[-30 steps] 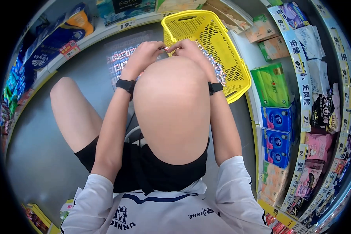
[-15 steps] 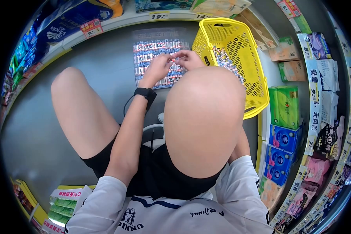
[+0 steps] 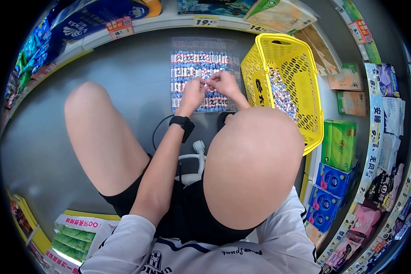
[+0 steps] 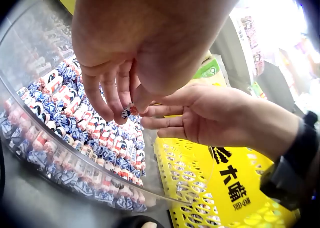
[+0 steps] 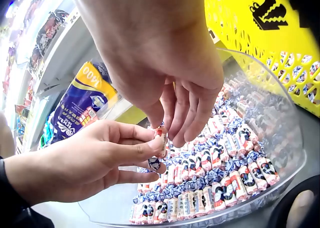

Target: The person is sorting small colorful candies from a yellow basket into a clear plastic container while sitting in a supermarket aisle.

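Note:
Both hands meet over a clear plastic bin (image 3: 181, 106) holding rows of wrapped candies (image 5: 205, 163) in white, red and blue. My left hand (image 3: 194, 94) pinches one wrapped candy (image 5: 161, 140) between thumb and fingers, clearest in the right wrist view. The right hand (image 3: 226, 85) touches the same candy's other end with thumb and fingertips, the fingers bent downward. In the left wrist view, the left hand (image 4: 135, 53) is above and the right hand (image 4: 215, 115) comes in from the side, the candy (image 4: 130, 111) between them.
A yellow basket (image 3: 309, 64) with loose candies (image 3: 281, 93) stands right of the bin. Shelves with tissue packs (image 3: 338, 144) line the right side and far edge. A raised knee (image 3: 253, 160) partly covers the right arm. A white stool-like frame (image 3: 192, 177) is between the legs.
The head view has shifted, so bin, basket and hands appear lower and farther right. More of the bin and the right hand shows beyond the knee. Both hands remain together at the fingertips.

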The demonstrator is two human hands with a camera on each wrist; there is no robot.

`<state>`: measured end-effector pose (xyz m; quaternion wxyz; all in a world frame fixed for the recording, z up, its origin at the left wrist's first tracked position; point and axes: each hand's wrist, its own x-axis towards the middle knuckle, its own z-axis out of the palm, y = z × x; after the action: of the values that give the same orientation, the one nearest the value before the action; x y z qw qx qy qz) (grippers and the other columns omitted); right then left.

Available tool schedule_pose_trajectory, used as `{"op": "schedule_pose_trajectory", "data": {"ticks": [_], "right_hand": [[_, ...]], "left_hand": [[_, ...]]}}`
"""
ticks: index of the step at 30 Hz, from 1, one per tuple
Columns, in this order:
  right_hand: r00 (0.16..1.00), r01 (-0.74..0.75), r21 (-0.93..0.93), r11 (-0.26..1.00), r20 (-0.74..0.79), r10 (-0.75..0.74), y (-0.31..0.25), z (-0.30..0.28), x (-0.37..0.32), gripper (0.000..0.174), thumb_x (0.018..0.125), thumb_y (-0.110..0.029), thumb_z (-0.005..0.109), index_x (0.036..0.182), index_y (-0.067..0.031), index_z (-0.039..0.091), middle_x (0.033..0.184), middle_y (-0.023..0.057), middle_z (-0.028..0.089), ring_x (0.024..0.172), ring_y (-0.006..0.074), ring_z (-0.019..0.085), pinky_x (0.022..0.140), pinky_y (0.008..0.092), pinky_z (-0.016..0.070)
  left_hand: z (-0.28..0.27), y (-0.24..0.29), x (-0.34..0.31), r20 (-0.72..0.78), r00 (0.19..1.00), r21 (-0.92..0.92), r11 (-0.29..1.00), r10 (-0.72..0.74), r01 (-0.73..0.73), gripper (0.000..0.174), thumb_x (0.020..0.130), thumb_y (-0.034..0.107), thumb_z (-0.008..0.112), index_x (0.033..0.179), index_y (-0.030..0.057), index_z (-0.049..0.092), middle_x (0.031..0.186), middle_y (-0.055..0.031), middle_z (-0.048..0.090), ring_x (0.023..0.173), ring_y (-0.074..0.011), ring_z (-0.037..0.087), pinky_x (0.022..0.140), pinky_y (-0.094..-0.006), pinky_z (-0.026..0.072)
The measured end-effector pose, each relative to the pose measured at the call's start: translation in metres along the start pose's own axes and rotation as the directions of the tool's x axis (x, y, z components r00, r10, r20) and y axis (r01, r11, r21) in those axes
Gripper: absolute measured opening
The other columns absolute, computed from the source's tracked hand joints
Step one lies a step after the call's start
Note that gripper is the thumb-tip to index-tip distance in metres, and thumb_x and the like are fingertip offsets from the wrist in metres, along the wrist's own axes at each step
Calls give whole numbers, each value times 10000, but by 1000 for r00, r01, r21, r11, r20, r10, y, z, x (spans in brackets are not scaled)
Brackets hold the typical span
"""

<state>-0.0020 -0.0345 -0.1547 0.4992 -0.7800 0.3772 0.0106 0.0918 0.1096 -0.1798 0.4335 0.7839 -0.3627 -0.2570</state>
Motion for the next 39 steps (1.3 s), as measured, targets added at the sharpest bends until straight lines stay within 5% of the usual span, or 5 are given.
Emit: {"op": "schedule_pose_trajectory", "data": {"ticks": [10, 14, 16, 23, 39], "right_hand": [[997, 37, -30, 999, -66, -39, -4, 11, 25, 241, 882, -177, 845, 1032, 4, 792, 872, 120, 804, 785, 174, 780, 719, 328, 617], [989, 68, -15, 998, -133, -69, -3, 13, 47, 233, 863, -170, 832, 1014, 3, 794, 875, 139, 799, 824, 236, 791, 759, 357, 613], [988, 51, -12, 999, -144, -52, -1, 18, 61, 230, 845, -173, 831, 988, 3, 795, 850, 147, 792, 823, 262, 788, 771, 371, 613], [977, 62, -167, 984, -193, -94, -3, 41, 75, 199, 844, -195, 820, 911, -8, 802, 867, 203, 775, 842, 371, 768, 810, 432, 609], [965, 80, -130, 988, -237, -110, -5, 53, 58, 228, 850, -97, 774, 1050, 12, 756, 851, 207, 767, 836, 359, 771, 778, 436, 607]], "left_hand": [[0, -2, 8, -107, 994, -33, 999, -18, 15, 201, 930, 84, 724, 1070, -47, 664, 992, -250, 699, 936, -441, 685, 834, -511, 545], [-5, 15, -4, -233, 971, 238, 964, -59, 115, 247, 934, 89, 692, 1138, -49, 667, 1129, -229, 686, 1056, -419, 659, 915, -504, 553], [-3, 6, -4, -290, 953, 421, 906, 92, 40, 279, 908, 56, 691, 1168, -44, 674, 1232, -200, 661, 1165, -383, 627, 948, -487, 549], [-1, -6, 2, -207, 965, 543, 840, 159, -22, 523, 862, 48, 705, 1371, -22, 603, 1414, -152, 622, 1283, -314, 586, 1021, -449, 516], [4, -14, 6, -56, 996, 709, 705, 68, -8, 689, 865, 83, 708, 1518, 12, 501, 1629, -139, 466, 1525, -315, 417, 1102, -492, 465]]}}
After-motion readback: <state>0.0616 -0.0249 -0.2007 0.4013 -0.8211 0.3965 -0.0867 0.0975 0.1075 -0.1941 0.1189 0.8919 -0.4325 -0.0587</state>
